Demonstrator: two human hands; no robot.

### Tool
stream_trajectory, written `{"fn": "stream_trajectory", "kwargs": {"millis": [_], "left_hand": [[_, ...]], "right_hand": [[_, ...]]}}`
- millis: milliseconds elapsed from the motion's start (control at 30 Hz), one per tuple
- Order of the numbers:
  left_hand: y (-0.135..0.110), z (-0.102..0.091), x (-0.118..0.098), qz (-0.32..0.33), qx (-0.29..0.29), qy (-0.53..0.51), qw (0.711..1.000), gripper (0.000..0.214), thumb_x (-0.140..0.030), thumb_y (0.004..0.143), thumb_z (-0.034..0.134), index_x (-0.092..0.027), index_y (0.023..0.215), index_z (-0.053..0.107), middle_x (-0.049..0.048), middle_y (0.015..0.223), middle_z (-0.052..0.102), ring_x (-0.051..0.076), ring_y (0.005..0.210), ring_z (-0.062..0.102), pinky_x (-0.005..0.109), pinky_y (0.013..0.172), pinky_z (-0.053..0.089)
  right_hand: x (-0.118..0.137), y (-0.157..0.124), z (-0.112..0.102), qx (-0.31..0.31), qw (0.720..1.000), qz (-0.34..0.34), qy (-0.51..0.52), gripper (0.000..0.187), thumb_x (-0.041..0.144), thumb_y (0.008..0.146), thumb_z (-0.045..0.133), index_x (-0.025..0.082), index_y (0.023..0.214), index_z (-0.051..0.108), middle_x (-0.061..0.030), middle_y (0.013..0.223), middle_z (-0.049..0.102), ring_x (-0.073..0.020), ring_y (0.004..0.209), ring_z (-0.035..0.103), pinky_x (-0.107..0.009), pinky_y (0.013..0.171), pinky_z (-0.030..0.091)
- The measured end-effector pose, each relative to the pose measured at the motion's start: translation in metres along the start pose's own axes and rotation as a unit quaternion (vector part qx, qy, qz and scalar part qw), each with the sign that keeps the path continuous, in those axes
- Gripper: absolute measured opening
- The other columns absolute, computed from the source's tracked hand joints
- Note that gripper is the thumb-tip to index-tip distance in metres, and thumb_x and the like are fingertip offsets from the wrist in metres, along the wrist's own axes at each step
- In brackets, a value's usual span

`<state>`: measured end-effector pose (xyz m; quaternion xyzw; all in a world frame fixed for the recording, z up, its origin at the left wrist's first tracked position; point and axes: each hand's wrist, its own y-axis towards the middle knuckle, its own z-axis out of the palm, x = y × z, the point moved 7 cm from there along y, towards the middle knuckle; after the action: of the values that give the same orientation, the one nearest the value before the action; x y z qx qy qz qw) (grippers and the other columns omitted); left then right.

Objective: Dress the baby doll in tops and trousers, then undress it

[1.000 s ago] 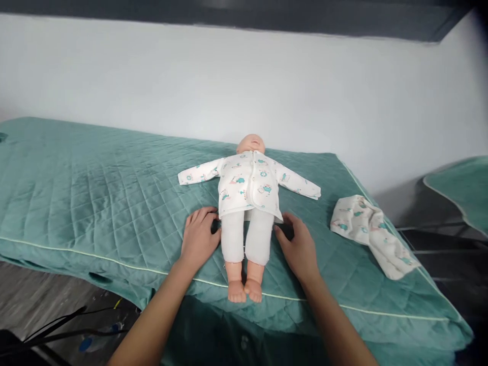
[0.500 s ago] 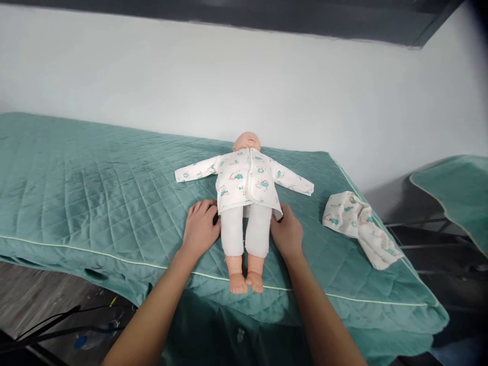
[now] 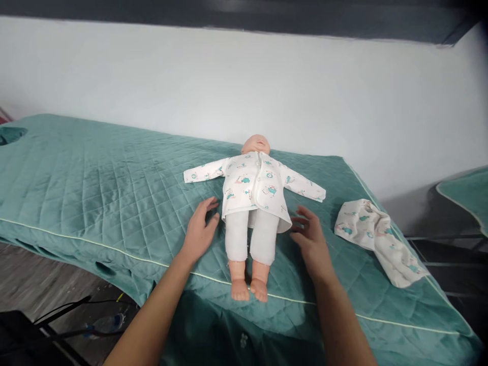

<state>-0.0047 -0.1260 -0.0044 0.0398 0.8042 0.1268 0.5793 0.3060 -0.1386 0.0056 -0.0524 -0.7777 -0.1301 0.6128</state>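
Both hands are open and hold nothing, fingers loosely bent, one on each side of a doll [image 3: 264,236]. Left hand [image 3: 201,227] is just beside the jacket's lower edge, thumb turned toward the doll; right hand [image 3: 310,235] is near the opposite corner of the hem, apart from the cloth. Between them the doll lies on its back, head toward the wall [image 3: 229,86], bare feet near the front edge of the bed [image 3: 114,188]. It wears a white printed jacket [image 3: 242,188], sleeves spread out to the sides, the hem parting over its white legs. Further right, a crumpled garment [image 3: 381,241] with a similar print lies by the bed's side edge. The bed has a green quilted cover with pale piping. Down on the floor [image 3: 23,269], at the lower left, is a clear bottle [image 3: 107,324].
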Motion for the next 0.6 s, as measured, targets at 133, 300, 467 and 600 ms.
{"fn": "stream_trajectory", "kwargs": {"millis": [133, 300, 467, 600], "left_hand": [[0.028, 0.015, 0.009, -0.124, 0.006, -0.240, 0.963, 0.047, -0.042, 0.092, 0.065, -0.023, 0.135, 0.059, 0.0086, 0.145, 0.061, 0.026, 0.135, 0.057, 0.044, 0.120, 0.039], [0.068, 0.062, 0.002, -0.227, 0.100, -0.465, 0.850, 0.048, -0.053, 0.094, 0.060, -0.015, 0.123, 0.068, 0.0131, 0.132, 0.070, 0.029, 0.125, 0.065, 0.045, 0.114, 0.049], [0.100, 0.089, 0.008, -0.294, 0.114, -0.518, 0.795, 0.048, -0.049, 0.094, 0.061, -0.011, 0.122, 0.068, 0.0147, 0.115, 0.077, 0.027, 0.107, 0.074, 0.043, 0.106, 0.056], [0.123, 0.101, 0.007, -0.300, 0.127, -0.541, 0.775, 0.048, -0.049, 0.096, 0.058, -0.010, 0.122, 0.068, 0.0150, 0.110, 0.078, 0.026, 0.103, 0.075, 0.040, 0.102, 0.057]], "right_hand": [[-0.021, 0.044, 0.002, 0.027, 0.953, 0.125, 0.275, 0.029, 0.020, 0.072, 0.063, 0.028, 0.100, 0.066, -0.0047, 0.121, 0.071, -0.0217, 0.118, 0.065, -0.041, 0.108, 0.051], [-0.017, 0.102, 0.043, 0.099, 0.925, 0.191, 0.312, 0.007, 0.021, 0.080, 0.058, 0.025, 0.078, 0.064, -0.0046, 0.084, 0.075, -0.0212, 0.096, 0.073, -0.037, 0.097, 0.059], [-0.014, 0.127, 0.084, 0.091, 0.900, 0.239, 0.353, 0.015, 0.025, 0.082, 0.056, 0.019, 0.085, 0.069, -0.0045, 0.072, 0.074, -0.0260, 0.084, 0.075, -0.042, 0.080, 0.064], [-0.020, 0.145, 0.092, 0.045, 0.895, 0.239, 0.373, 0.016, 0.025, 0.083, 0.057, 0.019, 0.089, 0.071, -0.0020, 0.072, 0.076, -0.0251, 0.082, 0.075, -0.040, 0.074, 0.064]]}}
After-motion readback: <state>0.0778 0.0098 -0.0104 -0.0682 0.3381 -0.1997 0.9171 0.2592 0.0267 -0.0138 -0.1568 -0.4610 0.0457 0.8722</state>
